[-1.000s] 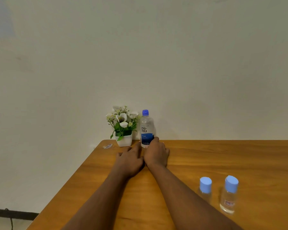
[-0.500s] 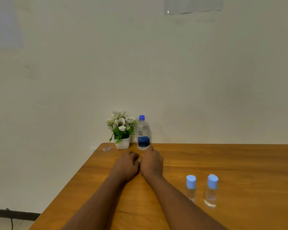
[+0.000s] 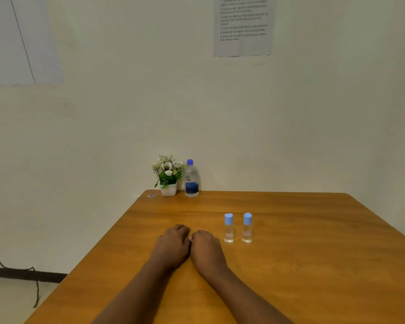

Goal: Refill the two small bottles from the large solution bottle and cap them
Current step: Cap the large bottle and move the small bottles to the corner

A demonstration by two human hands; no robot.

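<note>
My left hand (image 3: 173, 242) and right hand (image 3: 205, 246) rest together on the desk (image 3: 313, 265), fingers loosely curled, holding nothing. Just right stand the first small bottle (image 3: 228, 229) and the second small bottle (image 3: 247, 228), both capped. The large solution bottle (image 3: 191, 181) stands at the far left corner beside a flower pot (image 3: 168, 189). I can't read the wall sheet (image 3: 242, 26).

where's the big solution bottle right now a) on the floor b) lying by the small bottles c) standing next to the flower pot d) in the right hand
c: the big bottle stands upright, cap on, beside the flower pot at the back of the table.
</note>
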